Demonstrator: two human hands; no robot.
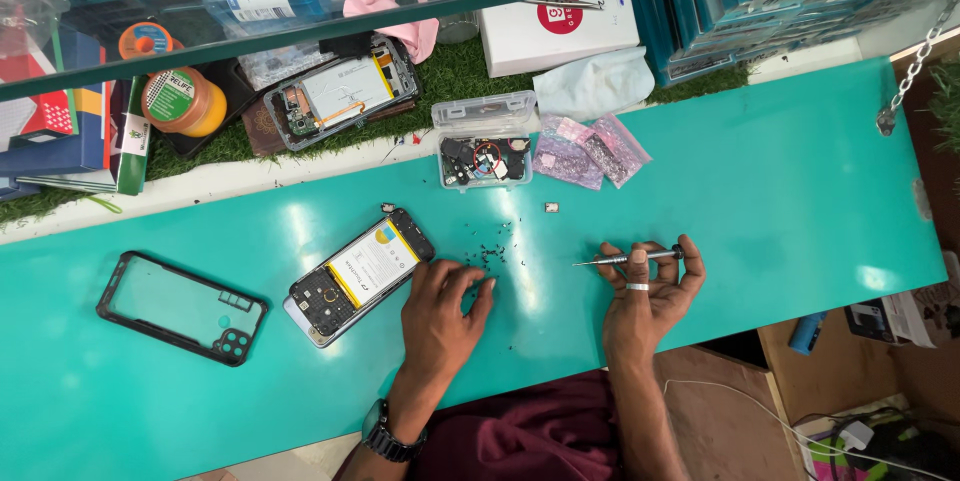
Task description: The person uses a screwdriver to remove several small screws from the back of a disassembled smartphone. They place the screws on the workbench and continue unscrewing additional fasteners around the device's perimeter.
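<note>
On the teal counter:
Right hand: palm up, fingers pinching a thin screwdriver held level.
Left hand: flat, open, fingertips among tiny dark screws, beside the opened phone.
Hard to see: screw count; shelf items behind glass.

A black phone frame lies at the left of the teal surface. Farther back sit a clear parts box, pink bags, a white box and a second opened phone
</note>
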